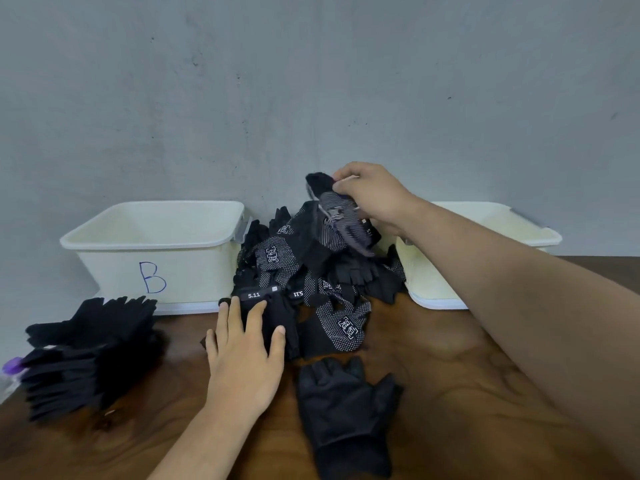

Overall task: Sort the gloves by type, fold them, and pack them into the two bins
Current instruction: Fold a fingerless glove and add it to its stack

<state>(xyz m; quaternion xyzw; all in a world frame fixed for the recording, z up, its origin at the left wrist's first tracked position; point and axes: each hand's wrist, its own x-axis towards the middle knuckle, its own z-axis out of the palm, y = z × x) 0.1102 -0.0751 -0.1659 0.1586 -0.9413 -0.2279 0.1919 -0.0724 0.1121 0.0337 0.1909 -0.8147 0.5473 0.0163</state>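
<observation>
Sorting is the step in hand. The right hand [372,199] pinches a dotted knit glove [337,223] by one end and holds it raised over the heap of mixed gloves [311,271]. The heap lies on the worktop [450,358] between the bin marked B [104,233] and the second bin [502,216]. The glove's lower end hangs down to the heap; whether it touches is unclear.

The left hand [247,344] lies flat with straight fingers on a black glove with a 5.11 label [273,306] at the heap's near edge, gripping nothing.

A stack of plain black gloves [86,355] sits on the worktop to the left. A single black glove [343,407] lies flat at the front, apart from the heap. No glove shows in the visible parts of the bins, so packing appears not to have begun.

The next move probably calls for lifting the dotted glove clear without dragging its neighbours along; the flat left hand could steady the heap. The glove then needs a spot of its own, well apart from the black stack, so the types stay separate before folding.
</observation>
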